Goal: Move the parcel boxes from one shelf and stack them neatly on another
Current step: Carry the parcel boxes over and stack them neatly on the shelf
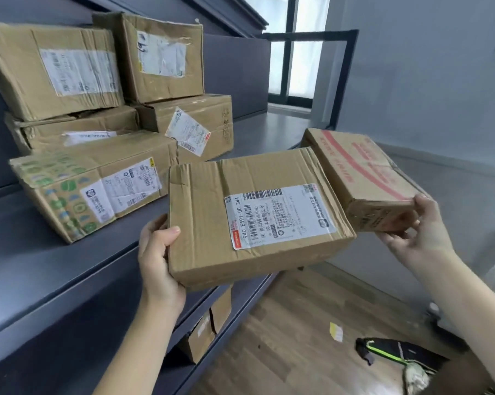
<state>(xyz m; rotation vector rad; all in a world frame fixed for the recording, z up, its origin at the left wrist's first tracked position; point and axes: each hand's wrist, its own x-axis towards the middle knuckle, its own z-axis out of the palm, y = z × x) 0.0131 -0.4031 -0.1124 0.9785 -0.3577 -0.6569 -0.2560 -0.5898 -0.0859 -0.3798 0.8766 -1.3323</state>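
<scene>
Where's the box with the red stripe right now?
In the head view, the red-striped box is at right, held in the right hand just off the shelf edge, beside the labelled box the left hand holds.

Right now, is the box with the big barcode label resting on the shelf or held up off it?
Held up: the left hand grips the box at its corner, with floor visible beneath it.

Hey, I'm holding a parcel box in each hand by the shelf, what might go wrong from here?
1. The left hand grips the labelled box by one corner only, and it juts past the shelf edge; it may tip or slip.
2. The right hand pinches only the end of the red-striped box, so it may twist loose.
3. The stacked boxes behind sit tilted and uneven; a bump might topple them.
</scene>
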